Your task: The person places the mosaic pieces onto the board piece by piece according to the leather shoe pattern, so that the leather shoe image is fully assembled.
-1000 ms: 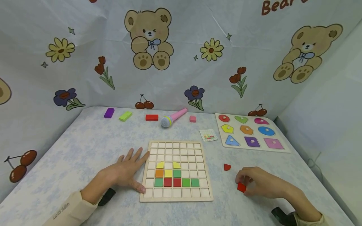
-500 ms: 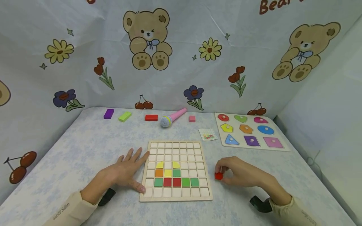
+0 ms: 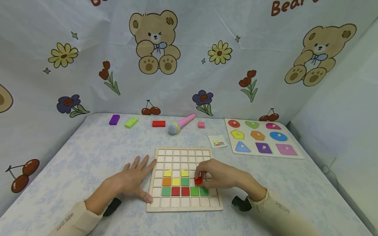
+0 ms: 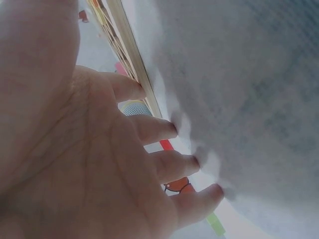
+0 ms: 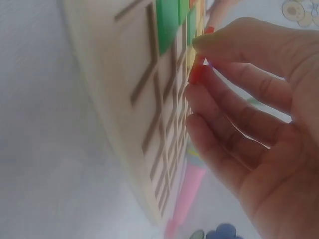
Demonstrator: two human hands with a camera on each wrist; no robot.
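A wooden grid board (image 3: 184, 208) lies mid-table, with green, red, orange and yellow tiles in its lower cells. My left hand (image 3: 130, 180) lies with fingers spread at the board's left edge, thumb and index fingertip right at the frame. In the left wrist view the fingers (image 4: 149, 129) are straight beside the wooden edge. Over the board's right part, my right hand (image 3: 218, 173) pinches a small red square tile (image 3: 198, 181) between thumb and fingers. The tile, just above a green tile (image 3: 194, 191) in the head view, shows as a thin red edge (image 5: 197, 72) in the right wrist view.
Behind the board lie a pink toy microphone (image 3: 181, 123), a red block (image 3: 158, 124), a pink cube (image 3: 201, 125), a lime block (image 3: 131, 123) and a purple block (image 3: 114, 120). A pattern card (image 3: 218, 141) and a shape puzzle board (image 3: 262, 137) are at back right.
My right hand has carried the red tile leftward from the table onto the board. The red quarter-round piece seen earlier on the table is hidden now. My left hand has stayed put.
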